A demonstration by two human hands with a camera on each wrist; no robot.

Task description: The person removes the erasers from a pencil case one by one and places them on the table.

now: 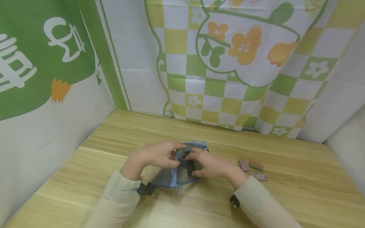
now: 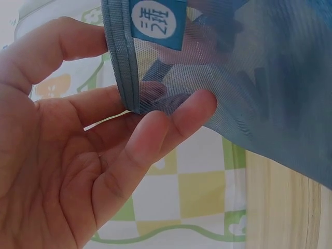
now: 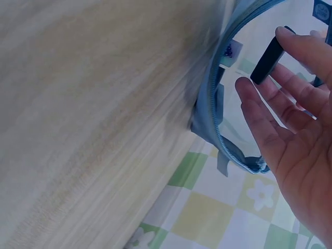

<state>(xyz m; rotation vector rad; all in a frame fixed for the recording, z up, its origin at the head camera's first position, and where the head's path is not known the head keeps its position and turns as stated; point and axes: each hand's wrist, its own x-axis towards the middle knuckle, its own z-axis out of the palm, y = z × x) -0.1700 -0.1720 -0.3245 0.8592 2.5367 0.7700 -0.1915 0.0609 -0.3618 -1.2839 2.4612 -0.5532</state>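
Note:
A blue mesh zipper pouch [image 1: 163, 178] lies on the table with its zippered mouth spread. My left hand [image 1: 156, 154] holds the pouch's edge, beside a blue label [image 2: 158, 21] with white lettering. My right hand [image 1: 212, 163] is at the pouch's mouth and pinches a small black rectangular block [image 3: 271, 57] between thumb and fingers. Several other small pieces are inside the pouch, among them a purple-patterned one [image 3: 232, 50]; the mesh and my hands partly hide them.
To the right of my right hand, two mauve blocks [image 1: 243, 165] and an orange-and-green block [image 1: 256, 166] lie loose on the wooden table [image 1: 94, 171]. A green-and-yellow checked curtain [image 1: 205, 88] hangs behind the table, and a white-and-green cloth wall [image 1: 57, 126] stands at the left.

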